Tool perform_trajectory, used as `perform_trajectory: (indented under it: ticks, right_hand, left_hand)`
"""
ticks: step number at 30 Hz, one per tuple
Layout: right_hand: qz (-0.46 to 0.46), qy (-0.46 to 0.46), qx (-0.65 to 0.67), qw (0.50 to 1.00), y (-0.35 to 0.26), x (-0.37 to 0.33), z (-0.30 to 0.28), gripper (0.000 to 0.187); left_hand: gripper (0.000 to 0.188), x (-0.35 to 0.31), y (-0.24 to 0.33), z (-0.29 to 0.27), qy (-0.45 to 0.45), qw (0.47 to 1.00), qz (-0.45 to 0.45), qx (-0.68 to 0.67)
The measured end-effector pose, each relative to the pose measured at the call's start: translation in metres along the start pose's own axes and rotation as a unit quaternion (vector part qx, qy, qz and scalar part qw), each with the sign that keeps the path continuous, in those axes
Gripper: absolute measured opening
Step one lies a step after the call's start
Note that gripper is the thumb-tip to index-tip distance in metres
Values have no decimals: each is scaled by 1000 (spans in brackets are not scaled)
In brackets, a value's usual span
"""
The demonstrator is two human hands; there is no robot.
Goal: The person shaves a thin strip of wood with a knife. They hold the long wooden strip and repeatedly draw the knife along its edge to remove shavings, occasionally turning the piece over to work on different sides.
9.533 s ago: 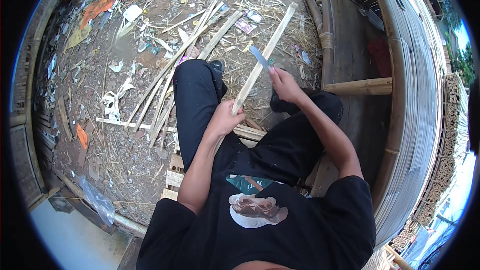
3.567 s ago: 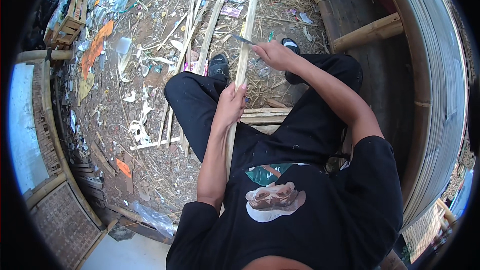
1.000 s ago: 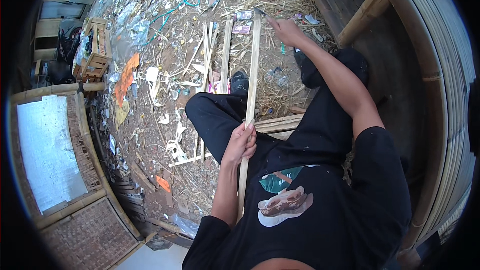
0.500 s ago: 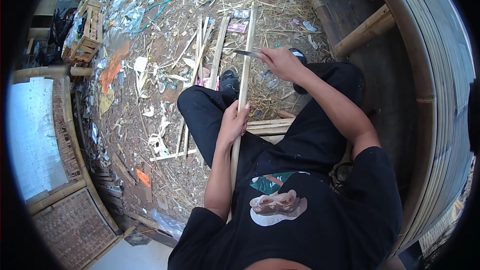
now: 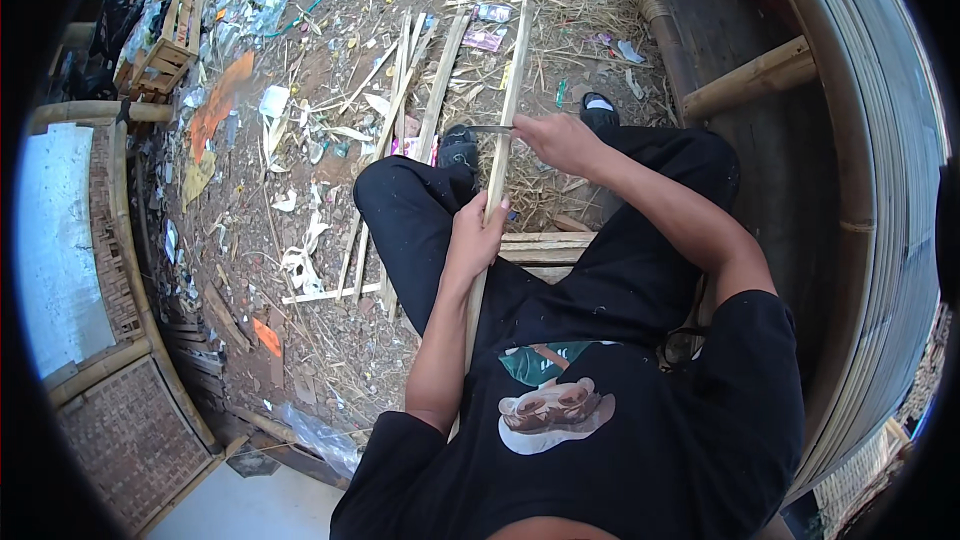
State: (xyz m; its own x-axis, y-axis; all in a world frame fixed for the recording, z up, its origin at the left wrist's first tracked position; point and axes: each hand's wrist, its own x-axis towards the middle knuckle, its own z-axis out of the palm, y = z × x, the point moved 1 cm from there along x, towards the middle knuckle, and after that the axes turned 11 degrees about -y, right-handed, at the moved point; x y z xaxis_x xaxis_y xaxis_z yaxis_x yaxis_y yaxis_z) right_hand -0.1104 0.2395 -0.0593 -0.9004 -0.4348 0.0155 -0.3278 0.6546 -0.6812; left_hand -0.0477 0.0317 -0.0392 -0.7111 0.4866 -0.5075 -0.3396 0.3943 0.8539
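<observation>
A long pale bamboo strip (image 5: 514, 75) slants away from my lap, its far end out over the littered ground. My left hand (image 5: 475, 233) is closed round its lower part, and its near end runs under my left forearm. A little farther out, my right hand (image 5: 552, 143) is closed on a knife (image 5: 488, 129). The handle is hidden in my fingers. The thin blade points left and lies across the strip, apparently touching it.
Several loose strips (image 5: 440, 85) lie on the ground beyond my left knee. A short bench of slats (image 5: 545, 250) shows between my legs. Bamboo poles (image 5: 750, 78) frame the right side. A wooden crate (image 5: 172, 35) stands far left, near orange scraps and plastic litter.
My right hand has drawn the knife along the strip toward me, so the blade sits closer to my left hand. My left hand keeps its hold. The view has shifted slightly.
</observation>
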Motion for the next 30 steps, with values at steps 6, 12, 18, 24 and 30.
perform_trajectory:
  ticks: [6, 12, 18, 24, 30]
  right_hand:
    - [144, 88, -19, 985, 26, 13, -24, 19]
    - [-30, -41, 53, 997, 16, -4, -5, 18]
    - [131, 95, -94, 982, 35, 6, -21, 16]
    - [-40, -59, 26, 997, 14, -11, -10, 21]
    - [177, 69, -106, 976, 41, 2, -19, 23]
  left_hand:
    - [22, -1, -5, 0, 16, 998, 34, 58]
    - [22, 2, -14, 1, 39, 989, 88, 109]
    - [23, 1, -7, -1, 36, 993, 67, 95]
    - [25, -2, -3, 1, 38, 994, 44, 94]
    - [24, 0, -2, 0, 49, 987, 68, 137]
